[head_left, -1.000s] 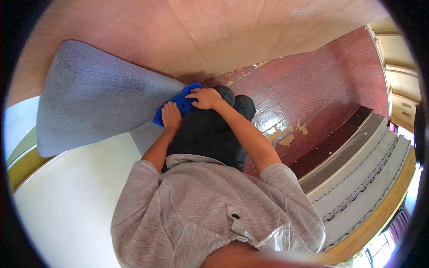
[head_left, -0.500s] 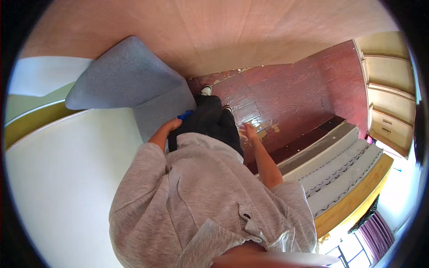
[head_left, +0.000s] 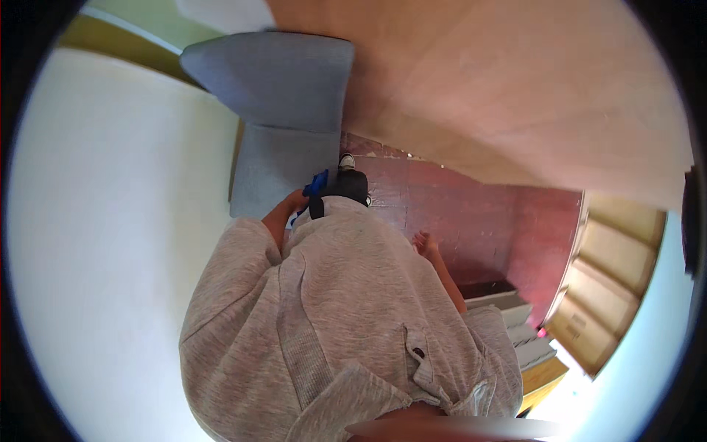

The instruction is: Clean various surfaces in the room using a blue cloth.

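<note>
My left hand [head_left: 297, 201] is closed on a crumpled blue cloth [head_left: 317, 183] at my left hip. A blue and white bit of material also shows below that hand, close to my grey top. The cloth hangs in front of the seat of a grey upholstered chair [head_left: 283, 166]. On the other side of my body, my right hand [head_left: 425, 243] hangs beside my hip above the floor. Its fingers are loosely curled and slightly apart, and I see nothing in them.
A white surface [head_left: 110, 221] fills the left side. A tan wooden panel [head_left: 501, 88] spans the top right. Worn dark red flooring [head_left: 471, 214] lies ahead of me. Wooden shelving [head_left: 611, 272] stands at the right, with pale striped mattress-like layers [head_left: 530, 346] nearer me.
My view has turned left, so the chair sits farther right and higher, while the shelving and striped layers shift downward. My right hand has lowered toward my body. The cloth stays in my left hand.
</note>
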A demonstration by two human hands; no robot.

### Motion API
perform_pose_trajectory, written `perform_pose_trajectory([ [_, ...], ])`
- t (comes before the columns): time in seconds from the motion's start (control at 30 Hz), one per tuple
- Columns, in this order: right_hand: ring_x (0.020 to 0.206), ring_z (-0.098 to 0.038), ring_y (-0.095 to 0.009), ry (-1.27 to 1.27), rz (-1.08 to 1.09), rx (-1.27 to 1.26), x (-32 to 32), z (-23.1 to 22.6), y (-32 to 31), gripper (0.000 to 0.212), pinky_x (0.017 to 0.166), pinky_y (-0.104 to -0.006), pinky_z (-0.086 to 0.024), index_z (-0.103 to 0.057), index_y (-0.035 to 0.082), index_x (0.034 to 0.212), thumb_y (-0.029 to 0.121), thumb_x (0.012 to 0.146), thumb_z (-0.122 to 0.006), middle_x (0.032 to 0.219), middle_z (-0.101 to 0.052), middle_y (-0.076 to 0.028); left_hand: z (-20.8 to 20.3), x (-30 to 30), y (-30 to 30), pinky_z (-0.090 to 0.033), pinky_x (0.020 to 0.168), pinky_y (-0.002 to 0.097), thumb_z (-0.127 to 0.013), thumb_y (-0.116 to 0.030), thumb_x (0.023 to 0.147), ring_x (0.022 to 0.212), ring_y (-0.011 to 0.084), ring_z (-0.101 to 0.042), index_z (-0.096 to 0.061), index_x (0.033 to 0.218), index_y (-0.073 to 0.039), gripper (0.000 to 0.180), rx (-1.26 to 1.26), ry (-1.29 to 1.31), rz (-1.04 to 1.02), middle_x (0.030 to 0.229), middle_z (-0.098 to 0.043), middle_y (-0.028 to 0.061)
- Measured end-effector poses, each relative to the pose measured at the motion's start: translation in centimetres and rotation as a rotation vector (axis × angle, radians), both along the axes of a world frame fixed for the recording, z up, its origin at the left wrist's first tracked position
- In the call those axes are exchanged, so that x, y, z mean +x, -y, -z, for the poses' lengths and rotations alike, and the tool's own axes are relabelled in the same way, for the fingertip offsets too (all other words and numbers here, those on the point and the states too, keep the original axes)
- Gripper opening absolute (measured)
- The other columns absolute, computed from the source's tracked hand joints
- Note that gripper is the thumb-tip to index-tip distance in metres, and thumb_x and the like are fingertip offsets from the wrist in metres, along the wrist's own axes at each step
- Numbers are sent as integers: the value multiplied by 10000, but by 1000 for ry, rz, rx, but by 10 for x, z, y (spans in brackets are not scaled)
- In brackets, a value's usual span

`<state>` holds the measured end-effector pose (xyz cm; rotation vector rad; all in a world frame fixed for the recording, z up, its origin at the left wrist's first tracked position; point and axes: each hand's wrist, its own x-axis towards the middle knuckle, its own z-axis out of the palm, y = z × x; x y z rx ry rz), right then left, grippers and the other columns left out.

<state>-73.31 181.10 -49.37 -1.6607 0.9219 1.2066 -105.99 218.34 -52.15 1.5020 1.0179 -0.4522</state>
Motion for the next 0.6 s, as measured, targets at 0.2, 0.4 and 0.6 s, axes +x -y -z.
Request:
perform_pose_trajectory([
  [0.2,749,-599,-140,397,-784,349,75,-26,-199,297,635,-264,-476,-592,97,1114,297,934,-466,977,-648,-55,-21,10,18,-456,891,411,-570,-384,795,1009,365,-601,-635,1050,-39,434,104,-33,-10,1027,-647,220],
  [0.4,849,-598,-142,141,-963,617,35,-102,-304,292,775,-291,-456,-586,126,1121,334,938,-491,968,-629,-39,-63,24,51,-474,841,434,-593,-246,788,1002,350,-577,-579,1080,-66,343,568,-158,-34,1047,-592,163],
  [0.6,1084,-526,-223,-262,-1247,361,-2,-113,-314,452,916,-408,-425,-506,152,1239,453,902,-516,1167,-562,-89,-139,65,90,-473,798,436,-623,-161,753,970,323,-564,-567,1075,-106,331,741,127,-374,1009,-560,128],
])
